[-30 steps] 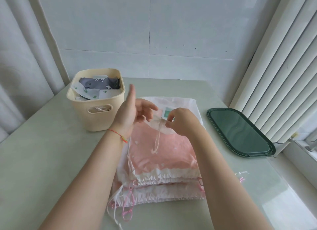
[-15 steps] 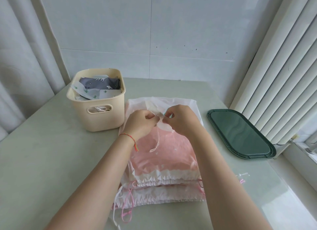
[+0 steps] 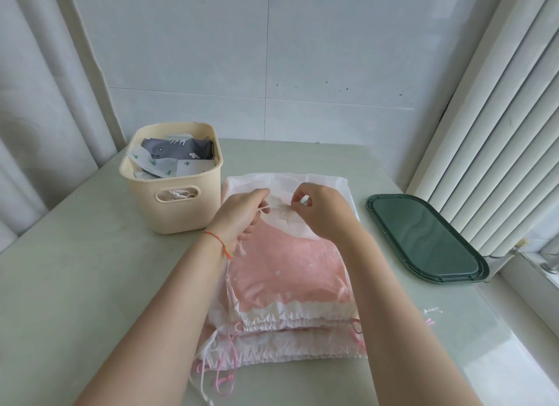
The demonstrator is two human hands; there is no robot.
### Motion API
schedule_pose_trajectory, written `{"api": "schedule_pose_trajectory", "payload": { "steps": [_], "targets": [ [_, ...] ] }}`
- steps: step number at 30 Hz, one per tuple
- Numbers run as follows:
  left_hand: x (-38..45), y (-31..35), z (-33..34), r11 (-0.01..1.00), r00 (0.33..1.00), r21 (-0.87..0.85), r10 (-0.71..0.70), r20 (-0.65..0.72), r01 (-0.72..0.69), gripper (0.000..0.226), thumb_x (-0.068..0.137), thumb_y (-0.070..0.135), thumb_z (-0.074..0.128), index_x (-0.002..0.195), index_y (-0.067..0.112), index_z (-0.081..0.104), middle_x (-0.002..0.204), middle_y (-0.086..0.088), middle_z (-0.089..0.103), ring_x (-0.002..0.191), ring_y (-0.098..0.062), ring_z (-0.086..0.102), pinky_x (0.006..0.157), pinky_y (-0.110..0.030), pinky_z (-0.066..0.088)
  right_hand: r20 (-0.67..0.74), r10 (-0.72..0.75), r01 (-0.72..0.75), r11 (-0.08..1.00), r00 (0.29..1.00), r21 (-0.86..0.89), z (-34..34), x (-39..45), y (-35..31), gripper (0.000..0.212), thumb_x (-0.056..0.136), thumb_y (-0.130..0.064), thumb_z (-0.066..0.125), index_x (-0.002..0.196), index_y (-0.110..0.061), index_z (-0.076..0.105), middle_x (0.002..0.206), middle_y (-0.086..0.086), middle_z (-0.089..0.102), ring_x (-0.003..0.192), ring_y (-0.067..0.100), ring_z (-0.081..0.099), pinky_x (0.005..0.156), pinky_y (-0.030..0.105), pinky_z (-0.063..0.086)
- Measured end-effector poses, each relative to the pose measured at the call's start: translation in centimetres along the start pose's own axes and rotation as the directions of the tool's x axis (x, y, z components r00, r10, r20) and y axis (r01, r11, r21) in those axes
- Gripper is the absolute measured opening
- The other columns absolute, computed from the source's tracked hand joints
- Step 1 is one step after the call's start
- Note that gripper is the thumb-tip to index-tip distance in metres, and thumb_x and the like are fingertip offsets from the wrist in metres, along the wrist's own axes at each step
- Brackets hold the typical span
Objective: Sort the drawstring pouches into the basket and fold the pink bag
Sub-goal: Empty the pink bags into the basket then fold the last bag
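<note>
Much of what we held was hard to make out: a small white item with a thin white cord (image 3: 263, 209) sat between our fingertips, too small and pale against the fabric beneath for us to tell what it was. Our forearms covered the side edges of the stacked pink and white drawstring bags (image 3: 284, 272), and the lowest bag showed only as a gathered white hem with loose pink and white strings trailing toward the frame's bottom edge.

Our left hand (image 3: 242, 216) hovered over the far end of the stack, its grip pinched on the white cord, a red thread bracelet (image 3: 218, 242) at the wrist. Our right hand (image 3: 322, 210) was just beside it, fingers curled, its grip pinched on the same small white item.

The bags lay flat on the pale green worktop (image 3: 90, 284), in the middle, with the cream plastic basket (image 3: 172, 206) just to their left. In the basket lay grey and white patterned drawstring pouches (image 3: 177, 151), partly hidden by its wall. A dark green oblong plastic lid (image 3: 423, 239) lay apart on the right.
</note>
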State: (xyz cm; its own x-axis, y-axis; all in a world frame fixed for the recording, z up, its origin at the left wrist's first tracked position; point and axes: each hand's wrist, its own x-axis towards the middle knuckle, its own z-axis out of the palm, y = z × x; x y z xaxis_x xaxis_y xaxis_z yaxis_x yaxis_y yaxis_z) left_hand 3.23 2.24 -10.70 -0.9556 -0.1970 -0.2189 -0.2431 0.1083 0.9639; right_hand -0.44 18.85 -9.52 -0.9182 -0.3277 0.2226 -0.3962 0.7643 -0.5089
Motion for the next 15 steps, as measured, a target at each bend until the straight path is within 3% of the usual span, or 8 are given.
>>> {"api": "schedule_pose_trajectory", "payload": {
  "steps": [4, 8, 11, 15],
  "targets": [
    [-0.2, 0.0, -0.9, 0.983, 0.993, 0.141, 0.118, 0.016, -0.119, 0.030, 0.089, 0.028, 0.059, 0.063, 0.013, 0.058, 0.045, 0.003, 0.023, 0.040, -0.015, 0.018, 0.041, -0.019, 0.015, 0.030, 0.018, -0.016, 0.998, 0.999, -0.067, 0.1, 0.1, 0.4, 0.012, 0.092, -0.019, 0.057, 0.093, -0.015, 0.068, 0.078, -0.011, 0.051, 0.083, 0.015, 0.051, 0.068, 0.026, 0.036],
    [-0.6, 0.2, -0.4, 0.962, 0.969, 0.112, 0.245, 0.034, -0.248, 0.031, 0.091, 0.026, 0.064, 0.062, 0.016, 0.061, 0.045, 0.007, 0.035, 0.043, -0.011, 0.029, 0.042, -0.020, 0.024, 0.084, 0.013, -0.005, 0.995, 0.996, -0.095, 0.8, 0.1, 0.1, 0.013, 0.091, -0.021, 0.058, 0.093, -0.016, 0.069, 0.085, -0.009, 0.056, 0.085, 0.015, 0.052, 0.070, 0.027, 0.039],
    [-1.2, 0.3, 0.6, 0.952, 0.951, 0.049, 0.296, 0.094, -0.301, 0.028, 0.093, 0.025, 0.064, 0.068, 0.012, 0.061, 0.046, 0.008, 0.049, 0.042, -0.008, 0.038, 0.043, -0.017, 0.031, 0.138, 0.038, -0.022, 0.993, 0.990, -0.113, 0.9, 0.2, 0.0, 0.016, 0.092, -0.025, 0.059, 0.085, -0.012, 0.065, 0.074, -0.007, 0.053, 0.078, 0.019, 0.051, 0.063, 0.029, 0.039],
    [-1.4, 0.1, 1.4, 0.964, 0.954, -0.042, 0.266, 0.138, -0.262, 0.024, 0.094, 0.026, 0.063, 0.077, 0.008, 0.065, 0.055, -0.009, 0.057, 0.036, -0.010, 0.040, 0.038, -0.016, 0.030, 0.206, 0.036, -0.016, 0.995, 0.978, -0.098, 0.7, -0.1, -0.3, 0.030, 0.095, -0.035, 0.056, 0.075, -0.013, 0.058, 0.069, -0.001, 0.050, 0.069, 0.021, 0.047, 0.058, 0.030, 0.038]
  ]
}}
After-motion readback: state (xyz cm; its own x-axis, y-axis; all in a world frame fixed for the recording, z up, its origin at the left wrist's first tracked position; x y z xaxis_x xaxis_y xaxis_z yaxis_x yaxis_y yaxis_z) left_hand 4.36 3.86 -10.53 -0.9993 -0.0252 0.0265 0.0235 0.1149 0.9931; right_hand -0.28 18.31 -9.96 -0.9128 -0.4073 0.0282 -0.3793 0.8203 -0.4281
